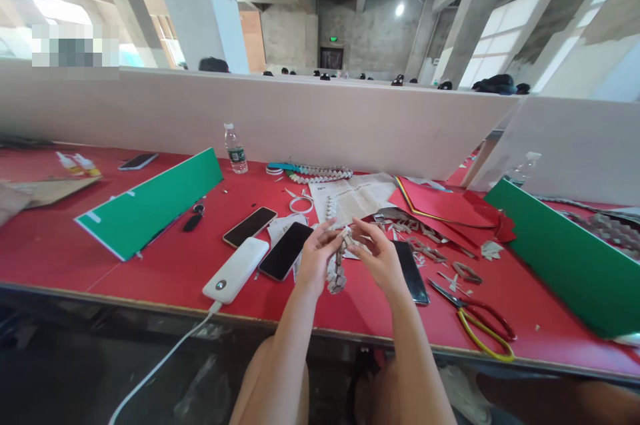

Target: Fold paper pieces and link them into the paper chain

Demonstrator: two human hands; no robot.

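Observation:
My left hand [316, 253] and my right hand [381, 253] are raised together above the near edge of the red table [150, 265]. Between them they pinch the top of a short woven chain of folded paper strips [337, 272], which hangs down from the fingers. Both hands grip its upper end, fingertips almost touching. A longer finished paper chain [320, 175] lies at the back of the table.
Three phones [249, 226] [285, 250] [411, 272] and a white power bank [236, 270] with a cable lie near my hands. Red-handled scissors [477, 318] and paper scraps [430, 245] sit to the right. Green boards [150, 202] [565, 255], red paper sheets [440, 205], a printed newspaper [355, 197], a water bottle [235, 148] and a white partition [300, 118] surround the area.

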